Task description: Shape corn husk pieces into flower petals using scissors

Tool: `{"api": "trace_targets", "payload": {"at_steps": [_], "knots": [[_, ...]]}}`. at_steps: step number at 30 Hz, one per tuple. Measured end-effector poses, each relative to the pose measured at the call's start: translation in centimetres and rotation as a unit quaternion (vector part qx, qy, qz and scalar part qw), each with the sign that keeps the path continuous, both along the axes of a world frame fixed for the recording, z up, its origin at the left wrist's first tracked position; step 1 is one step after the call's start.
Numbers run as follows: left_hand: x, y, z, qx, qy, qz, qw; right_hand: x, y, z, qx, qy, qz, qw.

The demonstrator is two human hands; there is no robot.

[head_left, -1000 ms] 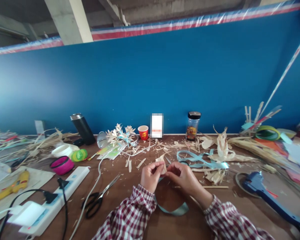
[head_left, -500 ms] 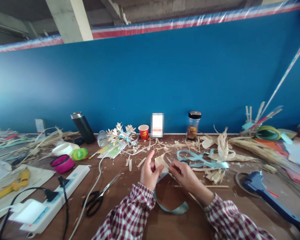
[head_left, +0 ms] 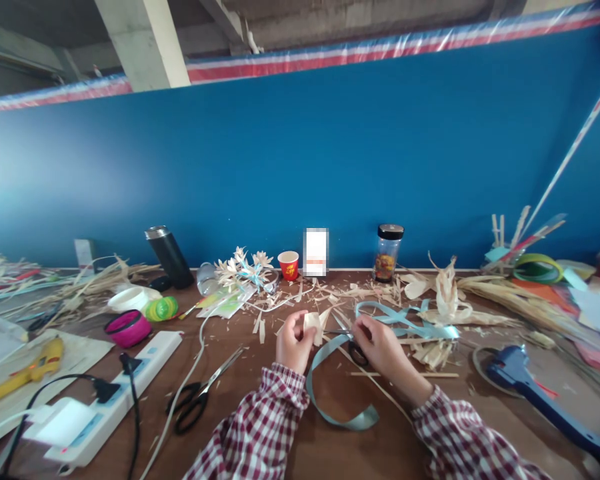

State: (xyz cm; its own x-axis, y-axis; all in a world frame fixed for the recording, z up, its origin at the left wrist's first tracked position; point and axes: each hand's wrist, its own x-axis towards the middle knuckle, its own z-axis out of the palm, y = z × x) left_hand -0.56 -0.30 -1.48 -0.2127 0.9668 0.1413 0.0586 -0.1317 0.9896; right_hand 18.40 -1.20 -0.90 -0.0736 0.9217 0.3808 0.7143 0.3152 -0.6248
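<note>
My left hand (head_left: 295,340) is closed on a pale piece of corn husk (head_left: 313,327), pinched between thumb and fingers near the middle of the table. Close by on the right, my right hand (head_left: 380,350) grips a small pair of scissors (head_left: 359,354) with a dark looped handle. Their thin blades point left toward the husk; I cannot tell whether they touch it. A light blue ribbon (head_left: 311,393) curls over the table below both hands. A thin pale stem (head_left: 387,393) runs down to the right under my right wrist.
Larger black-handled scissors (head_left: 193,403) lie to the left, beside a white power strip (head_left: 153,360). A blue glue gun (head_left: 525,380) lies at right, a yellow one (head_left: 35,370) at left. Behind stand a red paper cup (head_left: 289,268), a jar (head_left: 386,257) and husk flowers (head_left: 245,270).
My right hand has left the husk and now holds the small scissors. My left fingers have curled in around the husk. The ribbon's upper end now lies lower, clear of my fingers.
</note>
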Motion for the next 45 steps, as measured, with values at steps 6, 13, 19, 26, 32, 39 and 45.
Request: {"api": "trace_targets", "payload": {"at_steps": [6, 13, 19, 26, 32, 39, 45], "knots": [[-0.3, 0.4, 0.2, -0.022, -0.065, 0.017, 0.997, 0.2, 0.1, 0.2, 0.002, 0.007, -0.029, 1.0], [-0.6, 0.8, 0.2, 0.005, -0.059, 0.049, 0.997, -0.6, -0.5, 0.8, -0.011, 0.049, 0.019, 0.999], [-1.3, 1.3, -0.3, 0.0, -0.082, 0.058, 0.995, -0.6, -0.5, 1.0, -0.087, 0.16, 0.037, 0.983], [-1.6, 0.9, 0.7, 0.026, 0.002, 0.124, 0.992, -0.9, -0.4, 0.7, -0.205, 0.351, 0.066, 0.911], [0.4, -1.6, 2.0, 0.114, 0.048, 0.046, 0.991, -1.0, -0.5, 1.2, -0.244, 0.391, 0.138, 0.877], [1.3, -2.0, 1.9, -0.007, -0.055, -0.122, 0.991, -2.1, -1.5, 1.2, -0.237, 0.295, 0.215, 0.9], [0.7, -1.2, 1.2, -0.076, -0.12, -0.108, 0.984, -2.1, -1.6, 1.0, -0.236, 0.272, 0.213, 0.908]]}}
